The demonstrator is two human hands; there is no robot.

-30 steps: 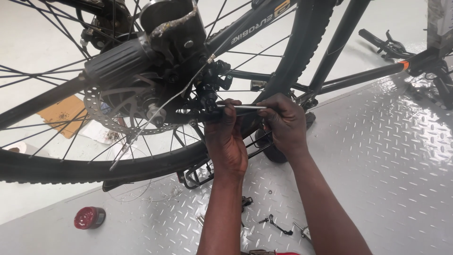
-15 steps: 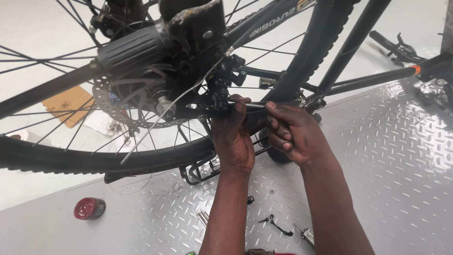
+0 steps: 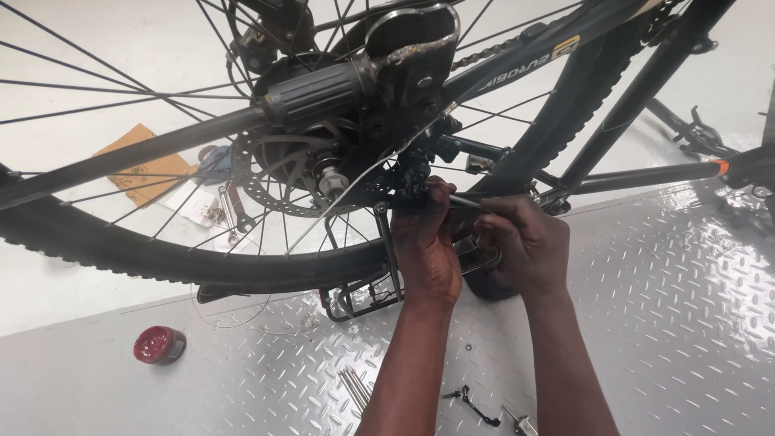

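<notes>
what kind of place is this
Probably a bike repair workshop. A bicycle wheel stands over a metal tread-plate floor, small loose parts lie scattered on it, and both hands, left hand and right hand, work at the brake.

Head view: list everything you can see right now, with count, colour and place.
bicycle wheel: one, black tyre with thin spokes, left and centre
brake disc: one, silver, at the hub
bicycle frame: one, black, upper right
rear mechanism: one, black, centre, by the fingers
pedal: one, black, under the tyre
red round light: one, floor, lower left
cardboard piece: one, brown, floor behind the spokes
small metal parts: several, dark and silver, bottom centre
tread plate floor: one, silver, right
left hand: one, on the rear mechanism
right hand: one, holding a thin tool to it
</notes>
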